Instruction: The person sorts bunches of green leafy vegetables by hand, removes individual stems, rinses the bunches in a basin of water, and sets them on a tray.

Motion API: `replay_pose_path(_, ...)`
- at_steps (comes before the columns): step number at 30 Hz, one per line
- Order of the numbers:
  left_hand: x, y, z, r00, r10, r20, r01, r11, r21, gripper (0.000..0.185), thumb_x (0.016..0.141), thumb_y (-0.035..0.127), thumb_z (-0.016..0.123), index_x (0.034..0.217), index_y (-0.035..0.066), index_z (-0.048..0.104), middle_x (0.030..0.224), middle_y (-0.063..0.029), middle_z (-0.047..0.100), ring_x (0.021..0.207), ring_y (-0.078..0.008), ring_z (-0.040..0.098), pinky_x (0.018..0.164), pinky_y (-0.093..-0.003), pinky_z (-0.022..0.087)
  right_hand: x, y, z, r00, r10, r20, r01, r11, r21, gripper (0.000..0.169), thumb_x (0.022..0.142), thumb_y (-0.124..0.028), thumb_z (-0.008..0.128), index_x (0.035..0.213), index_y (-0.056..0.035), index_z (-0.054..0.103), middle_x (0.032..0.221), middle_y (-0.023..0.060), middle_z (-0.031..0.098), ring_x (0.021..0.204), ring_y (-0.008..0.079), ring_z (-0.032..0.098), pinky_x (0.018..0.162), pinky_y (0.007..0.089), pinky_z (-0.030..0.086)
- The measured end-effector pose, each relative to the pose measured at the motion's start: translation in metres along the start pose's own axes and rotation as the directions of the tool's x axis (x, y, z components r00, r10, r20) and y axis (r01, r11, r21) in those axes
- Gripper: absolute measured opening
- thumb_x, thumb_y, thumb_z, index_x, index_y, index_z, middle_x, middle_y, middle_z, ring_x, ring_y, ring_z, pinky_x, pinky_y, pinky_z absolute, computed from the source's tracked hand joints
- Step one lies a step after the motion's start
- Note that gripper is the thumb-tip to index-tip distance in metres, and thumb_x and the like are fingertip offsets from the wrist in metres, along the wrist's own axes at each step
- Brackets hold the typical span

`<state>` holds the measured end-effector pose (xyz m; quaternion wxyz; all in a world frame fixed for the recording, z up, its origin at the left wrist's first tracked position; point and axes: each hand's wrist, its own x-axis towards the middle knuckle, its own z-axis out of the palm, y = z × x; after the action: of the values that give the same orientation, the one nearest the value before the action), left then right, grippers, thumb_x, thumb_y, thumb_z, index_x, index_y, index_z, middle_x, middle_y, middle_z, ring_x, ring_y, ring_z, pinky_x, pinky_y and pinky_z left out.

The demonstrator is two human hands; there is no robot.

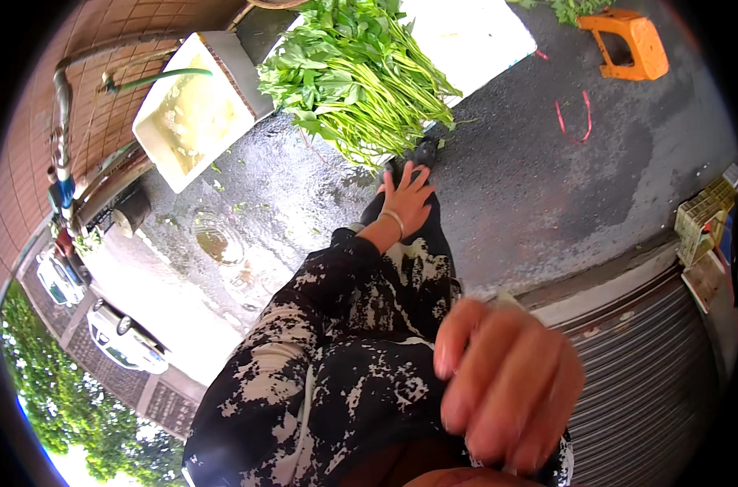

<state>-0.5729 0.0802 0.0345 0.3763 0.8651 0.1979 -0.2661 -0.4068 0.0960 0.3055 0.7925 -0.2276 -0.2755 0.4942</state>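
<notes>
My left hand, with a bangle at its wrist, lies with spread fingers over my dark trousers near the knees and holds nothing. Close to the camera, my right hand is blurred, its fingers curled in; no object shows in it, though its palm is hidden. A large heap of leafy green vegetables with long stems lies beyond my left hand, at my feet, partly over a white foam board or box lid. To its left stands a white foam box holding cloudy water, with a green hose reaching over it.
Wet dark pavement surrounds me, with a pink string on it. An orange plastic stool is at upper right, a plastic crate at far right. A ribbed roller shutter is at lower right; pipes run along the tiled wall at left.
</notes>
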Motion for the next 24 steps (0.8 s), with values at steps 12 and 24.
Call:
replay_pose_path(12, -0.095, -0.107, -0.022, 0.881, -0.466, -0.077, 0.463, 0.885, -0.054, 0.044, 0.077, 0.032, 0.059, 0.118, 0.019, 0.053, 0.143, -0.008, 0.025, 0.134, -0.0316, 0.013, 0.102, -0.0578, 0.016, -0.024, -0.015, 0.11, 0.988, -0.022, 0.153, 0.027, 0.999, -0.03, 0.015, 0.081, -0.02, 0.058, 0.093, -0.0121, 0.063, 0.093, 0.0034, 0.061, 0.079, 0.0166, 0.055, 0.078, 0.033, 0.036)
replay_pose_path(24, 0.029, 0.012, -0.062, 0.955, -0.286, -0.082, 0.287, 0.958, -0.009, 0.043, 0.077, 0.027, 0.058, 0.118, 0.016, 0.053, 0.141, -0.0111, 0.025, 0.132, -0.0352, 0.016, 0.101, -0.0548, 0.023, -0.039, -0.172, 0.032, 0.954, -0.101, 0.283, 0.133, 0.986, -0.096, 0.018, 0.081, -0.024, 0.063, 0.097, -0.0137, 0.061, 0.083, 0.0001, 0.062, 0.076, 0.0118, 0.053, 0.079, 0.032, 0.037)
